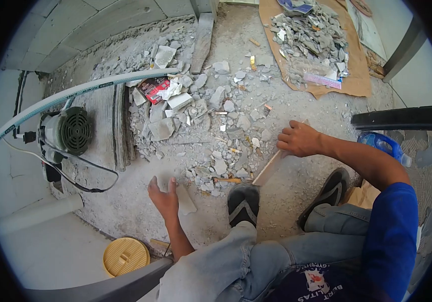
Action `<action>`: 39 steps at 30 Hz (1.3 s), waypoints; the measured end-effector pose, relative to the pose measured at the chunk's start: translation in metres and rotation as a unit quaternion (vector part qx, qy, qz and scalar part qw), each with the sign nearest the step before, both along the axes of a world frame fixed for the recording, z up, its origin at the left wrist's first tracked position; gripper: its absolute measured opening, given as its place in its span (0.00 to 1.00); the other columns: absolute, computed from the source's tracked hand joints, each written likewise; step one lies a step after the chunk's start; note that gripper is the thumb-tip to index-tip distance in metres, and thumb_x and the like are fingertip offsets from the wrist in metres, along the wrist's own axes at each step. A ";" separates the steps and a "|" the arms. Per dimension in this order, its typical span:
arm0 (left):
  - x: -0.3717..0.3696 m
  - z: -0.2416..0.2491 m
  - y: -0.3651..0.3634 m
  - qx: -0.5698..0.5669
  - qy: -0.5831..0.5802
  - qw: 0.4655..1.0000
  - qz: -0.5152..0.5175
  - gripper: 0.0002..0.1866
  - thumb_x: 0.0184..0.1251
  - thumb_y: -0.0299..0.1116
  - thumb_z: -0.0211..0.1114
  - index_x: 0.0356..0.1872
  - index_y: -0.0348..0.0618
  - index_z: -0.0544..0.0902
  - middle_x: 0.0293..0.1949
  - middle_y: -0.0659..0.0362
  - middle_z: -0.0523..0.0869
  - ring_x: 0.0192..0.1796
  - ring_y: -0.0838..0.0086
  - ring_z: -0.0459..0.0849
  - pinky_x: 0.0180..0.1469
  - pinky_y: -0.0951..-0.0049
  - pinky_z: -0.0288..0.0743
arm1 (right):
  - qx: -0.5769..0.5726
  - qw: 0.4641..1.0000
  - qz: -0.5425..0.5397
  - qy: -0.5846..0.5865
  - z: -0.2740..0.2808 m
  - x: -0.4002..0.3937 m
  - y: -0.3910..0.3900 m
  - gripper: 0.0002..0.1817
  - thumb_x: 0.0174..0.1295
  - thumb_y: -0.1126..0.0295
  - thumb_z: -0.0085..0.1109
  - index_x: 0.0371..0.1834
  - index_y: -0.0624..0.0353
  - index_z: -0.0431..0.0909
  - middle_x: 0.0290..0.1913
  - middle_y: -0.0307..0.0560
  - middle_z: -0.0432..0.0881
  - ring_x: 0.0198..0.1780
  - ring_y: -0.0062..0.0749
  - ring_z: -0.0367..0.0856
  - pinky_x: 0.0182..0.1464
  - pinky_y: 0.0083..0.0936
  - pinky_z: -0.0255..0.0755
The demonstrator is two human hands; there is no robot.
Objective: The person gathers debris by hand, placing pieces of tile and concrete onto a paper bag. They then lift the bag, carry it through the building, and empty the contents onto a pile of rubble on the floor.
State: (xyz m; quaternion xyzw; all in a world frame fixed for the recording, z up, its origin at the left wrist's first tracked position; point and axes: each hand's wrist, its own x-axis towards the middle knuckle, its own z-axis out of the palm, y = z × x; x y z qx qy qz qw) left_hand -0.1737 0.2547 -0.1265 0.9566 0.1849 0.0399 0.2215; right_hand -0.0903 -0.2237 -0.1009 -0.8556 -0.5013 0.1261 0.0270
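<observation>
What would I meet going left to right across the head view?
Motor, yellow basket, left hand, left shoe, right hand, blue bottle.

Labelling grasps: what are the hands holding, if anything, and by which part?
Right hand: a thin flat board, gripped along its upper edge, toward the far end. Left hand: open, nothing visibly gripped.

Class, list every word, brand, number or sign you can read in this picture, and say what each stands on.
"GYPS": start of a line on the dark shirt; its end is unclear.
"BERT": on the shirt, perhaps cut by a fold.
"LITAS": on the shirt, perhaps incomplete.
Too small or blurred to read: markings on the hose, red packet and pink wrapper.
</observation>
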 end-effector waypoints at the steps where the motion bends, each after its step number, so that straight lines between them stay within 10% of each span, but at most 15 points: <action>1: -0.012 -0.004 0.005 0.017 0.033 0.999 0.031 0.38 0.60 0.43 0.78 0.63 0.25 0.74 0.60 0.37 0.77 0.63 0.43 0.76 0.67 0.52 0.69 | 0.008 1.000 -0.012 0.010 0.000 -0.004 -0.002 0.12 0.65 0.56 0.59 0.39 0.52 0.74 0.37 0.40 0.78 0.42 0.35 0.82 0.44 0.38 0.75; 8: -0.078 -0.041 -0.015 -0.129 0.017 0.983 0.131 0.51 0.49 0.39 0.84 0.69 0.21 0.64 0.58 0.35 0.76 0.63 0.44 0.75 0.67 0.52 0.70 | 0.029 0.996 -0.088 0.016 -0.014 -0.026 0.032 0.16 0.64 0.52 0.60 0.42 0.52 0.74 0.39 0.41 0.79 0.43 0.36 0.82 0.43 0.40 0.76; 9: -0.076 -0.033 -0.022 -0.004 0.052 0.991 0.120 0.47 0.48 0.36 0.85 0.66 0.21 0.69 0.55 0.40 0.79 0.55 0.54 0.81 0.57 0.59 0.77 | 0.061 0.995 -0.082 -0.021 -0.013 -0.024 0.048 0.15 0.63 0.54 0.61 0.41 0.53 0.74 0.38 0.41 0.79 0.41 0.37 0.82 0.41 0.39 0.76; 18: -0.054 -0.015 -0.020 -0.210 0.096 0.951 0.207 0.21 0.57 0.33 0.80 0.42 0.31 0.80 0.34 0.58 0.83 0.33 0.75 0.78 0.39 0.72 0.75 | 0.092 0.968 -0.192 -0.133 -0.005 0.027 0.102 0.17 0.60 0.54 0.65 0.40 0.54 0.75 0.34 0.42 0.78 0.36 0.37 0.83 0.34 0.38 0.75; 21: -0.038 -0.029 -0.034 -0.293 -0.062 0.927 0.227 0.19 0.60 0.31 0.77 0.44 0.33 0.77 0.37 0.56 0.83 0.35 0.74 0.78 0.40 0.71 0.75 | 0.076 0.962 -0.223 -0.137 0.003 0.041 0.089 0.19 0.60 0.53 0.67 0.41 0.55 0.75 0.35 0.43 0.79 0.36 0.38 0.83 0.35 0.38 0.75; 27: -0.022 -0.025 -0.021 -0.164 -0.106 0.951 0.238 0.18 0.64 0.27 0.71 0.49 0.30 0.75 0.42 0.51 0.83 0.41 0.69 0.81 0.47 0.69 0.76 | 0.084 0.946 -0.309 -0.050 0.050 0.032 0.050 0.18 0.63 0.54 0.66 0.43 0.57 0.76 0.35 0.46 0.80 0.37 0.44 0.85 0.37 0.44 0.77; 39: 0.030 -0.022 -0.050 -0.266 -0.105 0.931 0.228 0.14 0.68 0.26 0.68 0.50 0.27 0.79 0.42 0.51 0.87 0.40 0.71 0.84 0.45 0.69 0.78 | 0.010 0.916 -0.400 -0.037 0.083 0.126 0.110 0.16 0.63 0.57 0.66 0.38 0.60 0.82 0.34 0.53 0.87 0.38 0.50 0.89 0.40 0.45 0.81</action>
